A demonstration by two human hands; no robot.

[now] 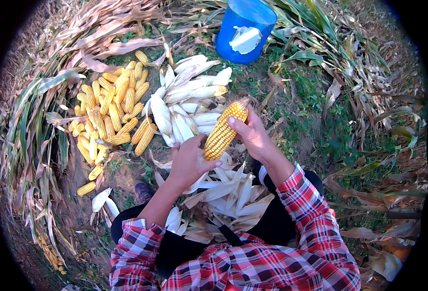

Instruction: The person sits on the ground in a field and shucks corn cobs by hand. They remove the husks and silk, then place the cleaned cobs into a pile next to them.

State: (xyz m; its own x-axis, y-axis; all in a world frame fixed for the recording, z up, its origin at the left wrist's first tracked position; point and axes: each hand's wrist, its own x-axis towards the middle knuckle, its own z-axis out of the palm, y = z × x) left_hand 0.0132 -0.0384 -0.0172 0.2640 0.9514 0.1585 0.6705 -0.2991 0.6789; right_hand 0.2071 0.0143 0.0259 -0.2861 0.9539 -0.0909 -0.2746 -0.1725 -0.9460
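Note:
A husked ear of yellow corn [223, 132] is held tilted between my two hands, its silky tip pointing up and to the right. My right hand [254, 134] grips it near the tip, with the thumb lying across the kernels. Around the lower end is my left hand [190, 162], its thumb beneath the butt; some of its fingers are hidden behind the ear. Just beyond, a heap of ears in pale husks [188, 94] lies on the ground. Stripped husks [232, 196] are piled between my legs.
A heap of bare yellow corn ears [113, 103] lies to the left on soil. At the far side stands a blue bucket [226, 40], apparently upside down, with a torn white label. Cut corn stalks [35, 120] curve along the left, with more leafy stalks [337, 47] at far right.

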